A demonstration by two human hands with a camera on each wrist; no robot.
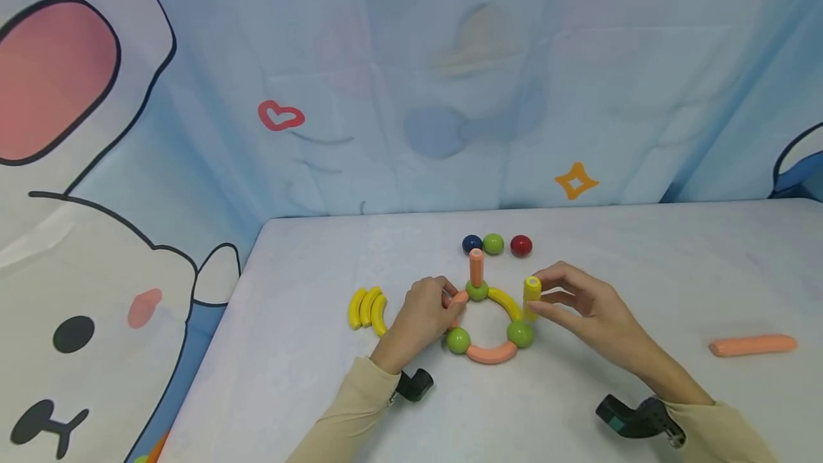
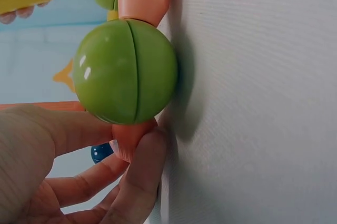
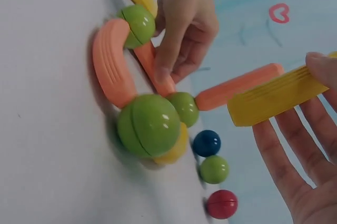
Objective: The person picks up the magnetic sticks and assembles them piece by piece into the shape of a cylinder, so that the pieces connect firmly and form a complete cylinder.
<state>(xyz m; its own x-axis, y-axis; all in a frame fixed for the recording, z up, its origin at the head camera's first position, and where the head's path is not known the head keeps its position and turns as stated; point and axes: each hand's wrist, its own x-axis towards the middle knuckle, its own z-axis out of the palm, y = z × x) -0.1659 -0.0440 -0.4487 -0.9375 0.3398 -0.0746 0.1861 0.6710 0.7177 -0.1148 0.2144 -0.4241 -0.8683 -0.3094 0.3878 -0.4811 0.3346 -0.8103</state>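
Left hand (image 1: 421, 309) pinching an orange piece (image 3: 146, 61), right hand (image 1: 594, 313) holding up a yellow stick (image 1: 531, 293) — near a green ball (image 1: 520, 334)

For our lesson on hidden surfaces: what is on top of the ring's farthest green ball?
An orange stick stands upright on that green ball. The stick's foot covers the spot where they meet, so how they join cannot be seen.
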